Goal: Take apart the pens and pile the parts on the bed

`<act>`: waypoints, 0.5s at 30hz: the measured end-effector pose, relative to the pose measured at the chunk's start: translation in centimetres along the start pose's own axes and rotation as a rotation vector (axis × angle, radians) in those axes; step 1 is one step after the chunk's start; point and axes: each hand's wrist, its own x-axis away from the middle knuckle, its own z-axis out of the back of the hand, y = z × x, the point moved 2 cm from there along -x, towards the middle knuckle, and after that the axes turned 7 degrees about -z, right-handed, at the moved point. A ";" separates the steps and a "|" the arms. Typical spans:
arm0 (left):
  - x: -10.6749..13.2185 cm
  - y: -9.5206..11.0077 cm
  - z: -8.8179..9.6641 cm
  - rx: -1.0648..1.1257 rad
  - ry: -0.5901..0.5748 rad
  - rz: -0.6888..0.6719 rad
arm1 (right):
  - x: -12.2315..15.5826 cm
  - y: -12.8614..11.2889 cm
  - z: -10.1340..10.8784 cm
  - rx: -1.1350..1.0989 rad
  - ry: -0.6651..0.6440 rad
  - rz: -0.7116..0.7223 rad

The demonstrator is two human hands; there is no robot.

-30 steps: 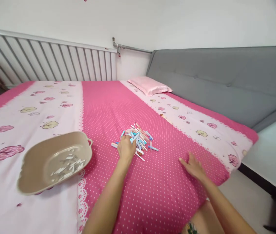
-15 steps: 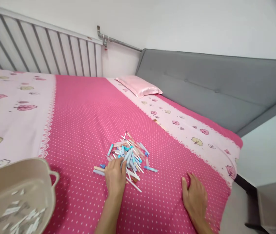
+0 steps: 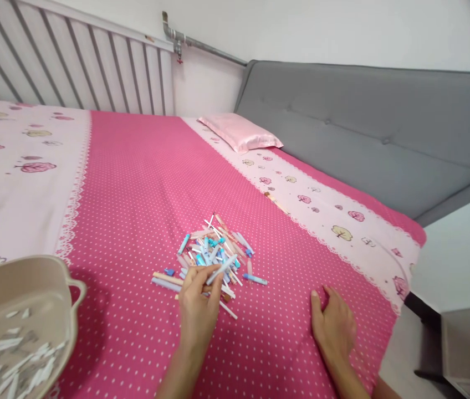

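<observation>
My left hand [image 3: 200, 302] pinches a pale blue pen barrel [image 3: 224, 269] between thumb and fingers, at the near edge of a loose pile of pen parts [image 3: 207, 248]. Blue, white, peach and clear tubes and small caps make up this heap on the bed. A bright blue piece [image 3: 255, 279] lies at its right side, and a peach tube [image 3: 167, 278] sticks out on the left. My right hand [image 3: 335, 327] rests on the pink sheet, holding nothing, with its fingers apart.
A beige basin [image 3: 19, 266] with white slips inside stands at the lower left. A thin peach-coloured stick [image 3: 277, 204] lies farther back. Beyond are a pink pillow [image 3: 241, 133], a grey headboard [image 3: 343, 111] and a slatted white panel [image 3: 93, 61]. The bed [image 3: 355, 343] ends at the right.
My left hand has lifted slightly from the pile, and the pen barrel now shows clearly in its pinch. The right hand stays on the sheet. The view has tilted a little.
</observation>
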 end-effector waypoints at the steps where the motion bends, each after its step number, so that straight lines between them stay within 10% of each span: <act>1: 0.0 -0.2 -0.1 0.045 -0.015 0.050 | -0.2 -0.3 0.2 -0.033 -0.016 -0.042; 9: -0.5 -1.7 0.2 0.340 0.025 0.316 | -2.5 -6.1 1.9 -0.385 -0.143 -0.015; 15: -0.5 -1.9 1.3 0.482 0.103 0.512 | -3.9 -14.0 -0.9 -0.574 -0.290 0.147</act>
